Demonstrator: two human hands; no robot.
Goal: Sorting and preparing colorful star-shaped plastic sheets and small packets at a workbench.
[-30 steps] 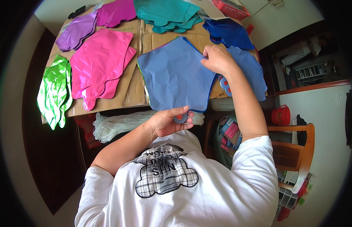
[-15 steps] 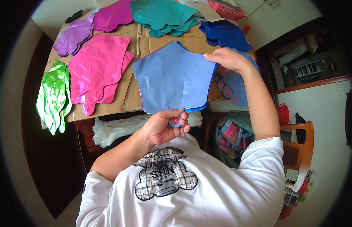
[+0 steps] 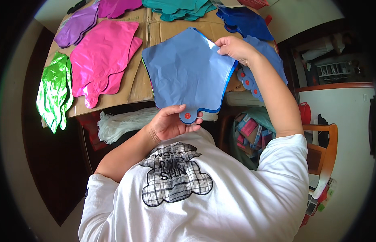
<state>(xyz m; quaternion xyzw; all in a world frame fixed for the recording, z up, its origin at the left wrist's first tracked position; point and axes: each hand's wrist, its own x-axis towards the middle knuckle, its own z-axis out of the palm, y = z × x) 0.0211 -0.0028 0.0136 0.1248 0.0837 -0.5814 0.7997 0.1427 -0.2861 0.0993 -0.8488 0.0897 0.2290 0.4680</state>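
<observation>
Left hand point(image 3: 168, 123): pinching the blue star balloon point(image 3: 187, 70) by its neck tab
Right hand point(image 3: 235, 48): pinching its upper right point
Pink balloons point(image 3: 102, 56): counter's point(image 3: 141, 80) left half; green balloons point(image 3: 54, 90) at left edge

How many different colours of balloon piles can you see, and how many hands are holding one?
Balloon colours: 6 - light blue balloon, pink, green, purple, teal, dark blue.
Hands holding: 2 - left hand, right hand.
Total: 8
</observation>
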